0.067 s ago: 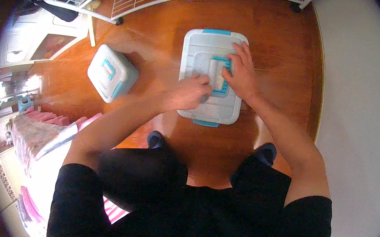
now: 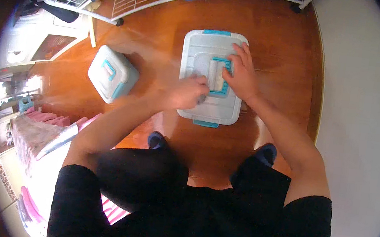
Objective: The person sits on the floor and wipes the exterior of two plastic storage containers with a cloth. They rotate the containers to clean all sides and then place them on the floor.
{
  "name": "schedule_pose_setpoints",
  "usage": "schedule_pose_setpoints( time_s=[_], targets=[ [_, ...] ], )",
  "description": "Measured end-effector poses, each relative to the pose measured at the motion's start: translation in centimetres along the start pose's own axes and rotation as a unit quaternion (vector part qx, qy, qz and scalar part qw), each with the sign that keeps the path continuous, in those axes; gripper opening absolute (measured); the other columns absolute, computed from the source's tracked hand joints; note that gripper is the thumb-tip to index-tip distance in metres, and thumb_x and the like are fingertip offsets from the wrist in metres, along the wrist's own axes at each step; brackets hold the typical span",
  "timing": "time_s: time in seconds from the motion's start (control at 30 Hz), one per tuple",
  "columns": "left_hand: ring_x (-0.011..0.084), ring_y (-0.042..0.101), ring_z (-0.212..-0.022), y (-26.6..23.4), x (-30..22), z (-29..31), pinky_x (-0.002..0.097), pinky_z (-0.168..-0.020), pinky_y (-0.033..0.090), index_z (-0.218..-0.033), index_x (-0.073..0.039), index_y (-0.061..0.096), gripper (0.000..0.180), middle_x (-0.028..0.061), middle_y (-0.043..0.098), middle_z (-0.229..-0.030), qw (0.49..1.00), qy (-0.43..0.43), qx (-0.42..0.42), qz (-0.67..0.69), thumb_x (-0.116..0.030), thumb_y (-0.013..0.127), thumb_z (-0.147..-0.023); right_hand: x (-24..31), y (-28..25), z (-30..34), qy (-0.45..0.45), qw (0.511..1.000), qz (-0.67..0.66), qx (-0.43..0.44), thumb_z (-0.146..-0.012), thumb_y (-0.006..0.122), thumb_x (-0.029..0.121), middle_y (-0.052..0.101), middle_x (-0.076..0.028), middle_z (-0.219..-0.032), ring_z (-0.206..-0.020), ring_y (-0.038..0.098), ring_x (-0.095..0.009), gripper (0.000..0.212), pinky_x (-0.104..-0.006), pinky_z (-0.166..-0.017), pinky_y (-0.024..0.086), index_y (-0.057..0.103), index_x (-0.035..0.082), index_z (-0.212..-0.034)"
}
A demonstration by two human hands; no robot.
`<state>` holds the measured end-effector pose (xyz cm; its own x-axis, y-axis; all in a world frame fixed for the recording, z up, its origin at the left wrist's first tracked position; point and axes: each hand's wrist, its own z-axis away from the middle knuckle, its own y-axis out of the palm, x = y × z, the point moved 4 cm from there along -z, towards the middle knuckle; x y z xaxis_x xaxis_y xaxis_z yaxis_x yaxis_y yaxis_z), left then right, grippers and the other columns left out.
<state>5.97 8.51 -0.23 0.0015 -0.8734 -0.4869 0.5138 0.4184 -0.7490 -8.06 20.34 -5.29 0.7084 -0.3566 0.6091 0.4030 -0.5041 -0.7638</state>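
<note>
Left hand [image 2: 188,92] curled low over the white box [image 2: 202,66], blurred; cannot tell whether gripping the grey bit [image 2: 201,99] beneath. Likely trouble: a skid from lopsided pressing. Right hand [image 2: 243,77] spread, ungrasping, on the box's right side, thumb by the blue handle [image 2: 225,88]. Arms [image 2: 286,134] angled inward. Box flat on floor [image 2: 281,58]; smaller box [image 2: 120,64] off left.

Left fingers [image 2: 199,79] curl while right fingers [image 2: 248,55] spread.
</note>
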Motion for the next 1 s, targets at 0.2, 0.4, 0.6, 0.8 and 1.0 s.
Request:
schedule_pose_setpoints(
  time_s=[0.2,0.4,0.6,0.8,1.0],
  targets=[
    [0.0377,0.052,-0.112,-5.1,2.7,-5.3,0.0441,-0.094,0.05,-0.112,-0.004,0.065,0.039,0.0151,0.053,-0.117,0.946,0.045,-0.32,-0.006,0.005,0.06,-0.075,-0.2,0.0,0.0,-0.012,0.999,-0.046,-0.005,-0.082,0.069,0.016,0.039,-0.015,-0.149,-0.146,0.023,-0.037,0.033,-0.045,-0.117,0.028,0.058,0.001,-0.11],
    [0.0332,0.048,-0.117,-2.2,2.8,-2.7,0.045,-0.092,0.05,-0.107,0.0,0.067,0.031,0.0133,0.054,-0.115,0.944,0.012,-0.269,-0.192,-0.002,0.064,-0.076,0.2,-0.3,0.0,-0.006,1.0,-0.001,0.003,-0.081,0.069,0.018,0.041,-0.013,-0.148,-0.145,0.025,-0.035,0.034,-0.0452,-0.117,0.028,0.059,0.004,-0.11],
    [0.0343,0.054,-0.108,-2.3,4.0,1.1,0.046,-0.09,0.05,-0.102,0.0,0.067,0.027,0.0172,0.054,-0.113,0.981,-0.093,0.024,-0.168,-0.008,0.062,-0.076,0.3,-0.5,-0.1,-0.006,1.0,0.004,-0.009,-0.082,0.068,0.021,0.043,-0.012,-0.147,-0.145,0.027,-0.034,0.031,-0.0455,-0.117,0.028,0.06,0.006,-0.108],
    [0.039,0.05,-0.115,-5.8,7.9,-2.7,0.045,-0.099,0.047,-0.12,0.0,0.061,0.044,0.0175,0.05,-0.132,0.926,-0.024,-0.353,-0.13,0.004,0.055,-0.076,0.0,-0.1,0.1,-0.009,1.0,0.002,-0.013,-0.082,0.068,0.021,0.043,-0.012,-0.147,-0.145,0.027,-0.034,0.03,-0.0454,-0.117,0.028,0.06,0.006,-0.107],
    [0.0396,0.042,-0.125,0.9,3.8,3.2,0.0465,-0.107,0.039,-0.125,0.002,0.057,0.052,0.0166,0.047,-0.138,0.95,0.053,-0.268,-0.152,0.002,0.057,-0.073,0.3,-0.4,-0.1,-0.006,1.0,0.023,-0.001,-0.083,0.066,0.024,0.042,-0.012,-0.148,-0.146,0.025,-0.032,0.031,-0.0471,-0.116,0.028,0.061,0.006,-0.108]
  ],
)
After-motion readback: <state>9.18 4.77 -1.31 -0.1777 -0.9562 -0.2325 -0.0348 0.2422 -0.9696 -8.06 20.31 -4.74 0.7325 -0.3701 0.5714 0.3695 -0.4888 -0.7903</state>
